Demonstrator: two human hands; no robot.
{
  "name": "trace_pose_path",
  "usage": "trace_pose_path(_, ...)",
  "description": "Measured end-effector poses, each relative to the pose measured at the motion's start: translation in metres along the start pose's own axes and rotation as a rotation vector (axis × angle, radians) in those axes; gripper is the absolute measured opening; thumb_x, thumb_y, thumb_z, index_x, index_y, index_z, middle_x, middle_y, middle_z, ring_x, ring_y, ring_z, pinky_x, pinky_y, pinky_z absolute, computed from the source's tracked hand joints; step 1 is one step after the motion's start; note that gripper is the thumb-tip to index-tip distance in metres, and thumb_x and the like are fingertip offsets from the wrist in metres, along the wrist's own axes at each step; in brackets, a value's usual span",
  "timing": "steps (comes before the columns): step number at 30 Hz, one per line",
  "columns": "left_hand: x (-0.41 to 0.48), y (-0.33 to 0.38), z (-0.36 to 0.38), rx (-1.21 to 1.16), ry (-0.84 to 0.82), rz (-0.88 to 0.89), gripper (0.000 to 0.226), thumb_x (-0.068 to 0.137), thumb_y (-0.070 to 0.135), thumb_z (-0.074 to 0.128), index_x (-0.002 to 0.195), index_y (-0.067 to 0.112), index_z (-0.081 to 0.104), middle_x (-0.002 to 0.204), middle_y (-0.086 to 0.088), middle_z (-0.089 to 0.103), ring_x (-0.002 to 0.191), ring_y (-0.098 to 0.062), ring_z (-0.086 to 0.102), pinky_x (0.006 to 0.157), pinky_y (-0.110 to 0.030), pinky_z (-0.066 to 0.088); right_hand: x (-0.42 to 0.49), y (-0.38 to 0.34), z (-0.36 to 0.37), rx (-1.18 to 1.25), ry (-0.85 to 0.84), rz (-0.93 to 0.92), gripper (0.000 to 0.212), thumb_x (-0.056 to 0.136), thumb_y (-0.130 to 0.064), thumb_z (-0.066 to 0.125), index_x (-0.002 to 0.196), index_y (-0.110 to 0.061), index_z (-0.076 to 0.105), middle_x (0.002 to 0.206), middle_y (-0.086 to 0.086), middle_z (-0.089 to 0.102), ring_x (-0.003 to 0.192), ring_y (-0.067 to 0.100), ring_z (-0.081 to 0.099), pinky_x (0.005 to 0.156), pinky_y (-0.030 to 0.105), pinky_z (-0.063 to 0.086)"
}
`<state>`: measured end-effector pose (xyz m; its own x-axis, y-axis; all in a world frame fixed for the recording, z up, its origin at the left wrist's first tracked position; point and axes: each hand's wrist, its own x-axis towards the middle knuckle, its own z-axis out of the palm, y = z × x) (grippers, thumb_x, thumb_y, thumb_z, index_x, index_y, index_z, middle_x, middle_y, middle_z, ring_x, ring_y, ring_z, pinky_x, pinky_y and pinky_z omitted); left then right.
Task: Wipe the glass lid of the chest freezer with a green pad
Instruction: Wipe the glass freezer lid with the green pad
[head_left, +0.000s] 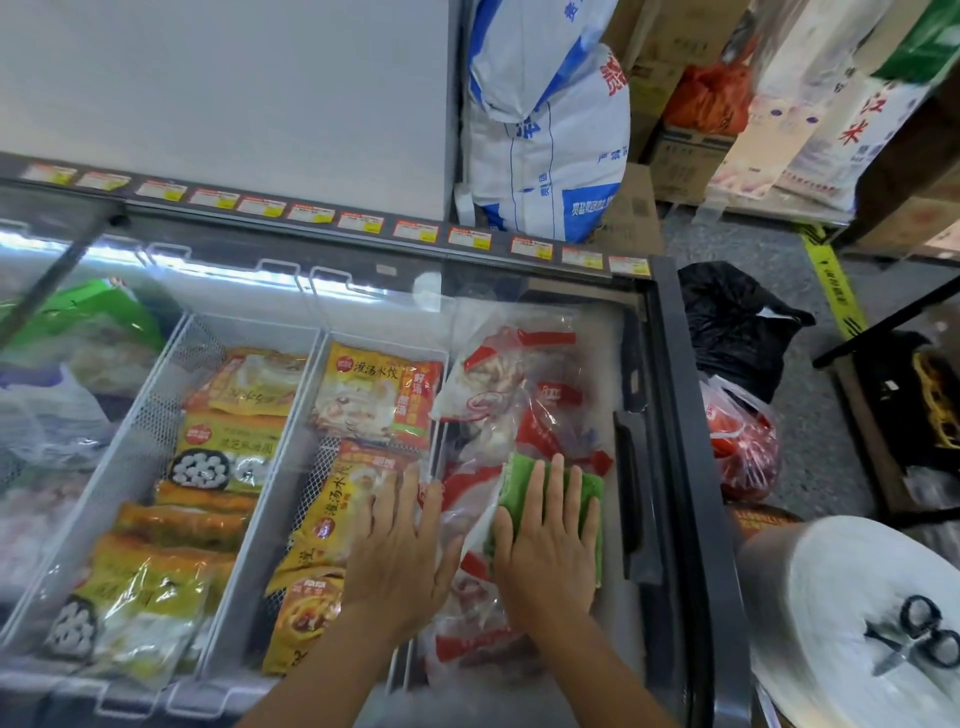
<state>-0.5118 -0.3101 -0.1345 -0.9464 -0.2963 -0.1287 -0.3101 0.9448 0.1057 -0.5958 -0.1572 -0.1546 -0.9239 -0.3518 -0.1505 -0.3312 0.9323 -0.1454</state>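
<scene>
— Hands first: where, and why so?

— Right hand (545, 540) laid flat on the green square scouring pad (587, 499), fingers (558, 483) spread and straight, pressing down rather than pinching. Probably done that way to spread pressure over the whole pad and keep it flush to the pane.

— And the pad itself?

— Lying on the clear sliding glass lid (615, 374) of the dark-framed chest freezer (675, 415), toward the right end, just beside the black recessed handle (631, 488) and nearer the front edge than the back.

— Left hand?

— Left hand (402, 545) also flat on the glass, fingers (413, 488) open, holding nothing, just beside the right one. Likely there to brace the body while leaning over, or to stop the lid from sliding under the stroke.

— Anything under the glass worth noting?

— Red-and-white frozen food bags (514, 395) directly beneath the pad, yellow dumpling packets (374, 389) in white wire baskets (156, 405) further left. Hazy look on the right part of the pane; frost, wetness or glare, cannot tell which.

— Progress?

— Seemingly mid-wipe, working the right end; most of the lid toward the left edge apparently left to cover.
</scene>
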Motion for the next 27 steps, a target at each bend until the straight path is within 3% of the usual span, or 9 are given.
trace_pose_path(7,0.039,0.012,-0.010,0.013,0.005,-0.018,0.076,0.099,0.060,0.027,0.151,0.006,0.033,0.156,-0.021,0.034,0.144,-0.041,0.034,0.113,-0.056,0.033,0.088,-0.003,-0.016,0.010,-0.015,-0.137,0.068,0.099,-0.054,-0.001,0.156,-0.018,-0.009,0.166,0.006,-0.011,0.151,0.028,-0.017,0.121,0.049,-0.013)
trace_pose_path(10,0.051,0.015,-0.011,0.007,-0.016,-0.043,0.077,0.098,0.062,0.020,0.148,0.008,0.040,0.154,-0.019,0.040,0.141,-0.040,0.038,0.112,-0.057,0.035,0.160,-0.010,-0.029,0.003,-0.034,-0.120,0.068,0.099,-0.053,0.002,0.157,-0.018,-0.010,0.166,0.007,-0.013,0.152,0.029,-0.015,0.121,0.051,-0.012)
trace_pose_path(14,0.058,0.013,-0.012,-0.007,-0.023,-0.023,0.073,0.096,0.063,0.026,0.135,0.009,0.055,0.140,-0.019,0.056,0.126,-0.040,0.054,0.100,-0.058,0.047,0.205,-0.015,-0.036,0.008,-0.071,-0.092,0.066,0.101,-0.051,0.006,0.157,-0.018,-0.011,0.166,0.006,-0.016,0.151,0.029,-0.017,0.120,0.050,-0.015)
trace_pose_path(19,0.069,0.010,-0.020,0.015,0.014,0.000,0.064,0.098,0.059,0.028,0.122,0.009,0.058,0.121,-0.020,0.062,0.105,-0.037,0.058,0.085,-0.050,0.050,0.176,-0.009,-0.036,0.000,-0.037,-0.139,0.067,0.102,-0.052,0.007,0.157,-0.017,-0.011,0.166,0.010,-0.013,0.152,0.033,-0.014,0.122,0.053,-0.008)
trace_pose_path(22,0.077,0.005,-0.022,0.025,0.026,-0.010,0.066,0.097,0.061,0.035,0.134,0.008,0.052,0.133,-0.019,0.057,0.116,-0.037,0.054,0.092,-0.051,0.048,0.127,-0.006,-0.027,0.003,0.023,-0.130,0.068,0.102,-0.052,0.010,0.157,-0.016,-0.008,0.166,0.012,-0.007,0.153,0.035,-0.008,0.123,0.053,-0.004)
trace_pose_path(27,0.085,-0.002,-0.023,0.056,0.012,0.018,0.068,0.097,0.061,0.032,0.138,0.009,0.051,0.140,-0.020,0.053,0.120,-0.039,0.053,0.097,-0.052,0.045,0.088,0.002,-0.016,0.003,0.014,-0.021,0.073,0.099,-0.058,0.004,0.156,-0.015,-0.011,0.164,0.008,-0.014,0.152,0.028,-0.017,0.123,0.048,-0.010)
